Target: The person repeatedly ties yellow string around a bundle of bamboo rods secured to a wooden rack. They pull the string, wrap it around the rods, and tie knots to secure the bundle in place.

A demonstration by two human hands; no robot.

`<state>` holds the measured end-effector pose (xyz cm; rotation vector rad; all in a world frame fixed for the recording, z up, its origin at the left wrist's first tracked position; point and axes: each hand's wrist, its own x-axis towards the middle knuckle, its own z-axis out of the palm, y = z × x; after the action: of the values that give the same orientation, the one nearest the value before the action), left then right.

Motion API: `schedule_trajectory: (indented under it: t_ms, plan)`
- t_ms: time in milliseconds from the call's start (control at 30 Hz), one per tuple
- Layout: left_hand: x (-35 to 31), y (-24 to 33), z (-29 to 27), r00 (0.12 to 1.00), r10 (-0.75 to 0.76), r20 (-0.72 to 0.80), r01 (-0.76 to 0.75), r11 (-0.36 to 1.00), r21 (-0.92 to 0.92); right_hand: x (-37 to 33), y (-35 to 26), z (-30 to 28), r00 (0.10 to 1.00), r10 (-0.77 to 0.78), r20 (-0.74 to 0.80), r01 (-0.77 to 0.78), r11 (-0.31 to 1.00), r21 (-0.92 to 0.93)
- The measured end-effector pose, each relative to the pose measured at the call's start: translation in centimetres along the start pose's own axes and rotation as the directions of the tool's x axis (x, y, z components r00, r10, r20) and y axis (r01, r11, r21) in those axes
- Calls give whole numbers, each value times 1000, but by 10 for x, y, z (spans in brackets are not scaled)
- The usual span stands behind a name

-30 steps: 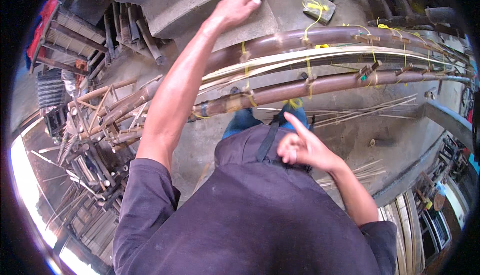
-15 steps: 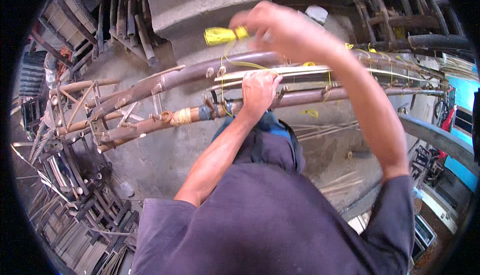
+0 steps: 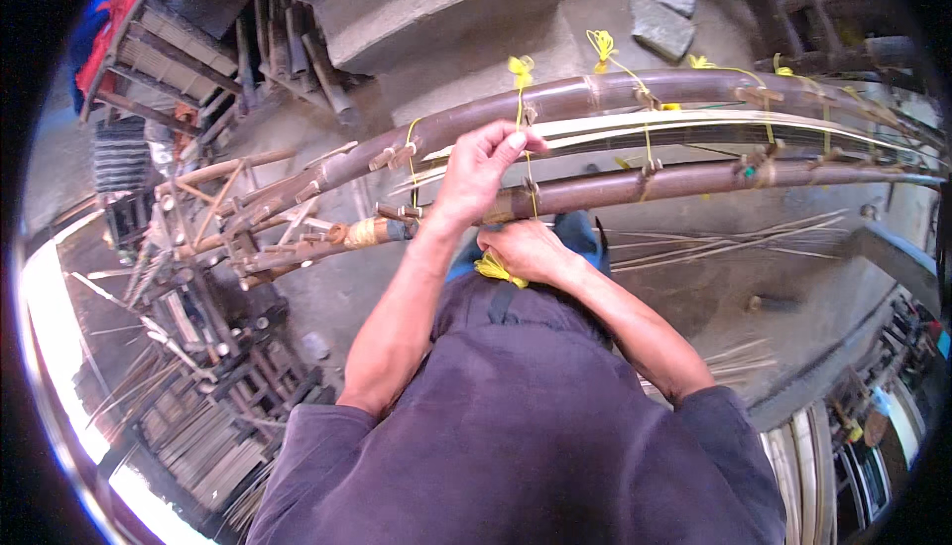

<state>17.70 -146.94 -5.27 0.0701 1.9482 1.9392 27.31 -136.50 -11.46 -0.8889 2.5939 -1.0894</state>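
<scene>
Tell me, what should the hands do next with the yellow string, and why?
Probably pull the yellow string snug. The left hand pinches it between the two brown poles, while the right hand holds a yellow bundle below the lower pole. Other yellow ties along the poles already look knotted.

Reaching up toward twelve o'clock with the left hand [image 3: 479,170], forearm extended, fingers curling and fingertips pinching together. Keeping the right hand [image 3: 528,250] lower, just at five o'clock of the left, fingers folding shut, elbow bending out toward four o'clock.
</scene>
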Motion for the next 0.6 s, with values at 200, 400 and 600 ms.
schedule_trajectory:
  t_ms: [200,400,600]
  plan:
    - [136,24,-14,968,-240,-72,250,909,335,-21,-6,-41,955,45,292,-75,993,94]
    - [147,1,-60,975,-215,59,125,749,651,-26,-35,-39,993,99,-59,-82,967,242]
    - [78,45,-167,986,120,113,-165,750,641,123,-45,-59,948,308,87,-297,948,-115]
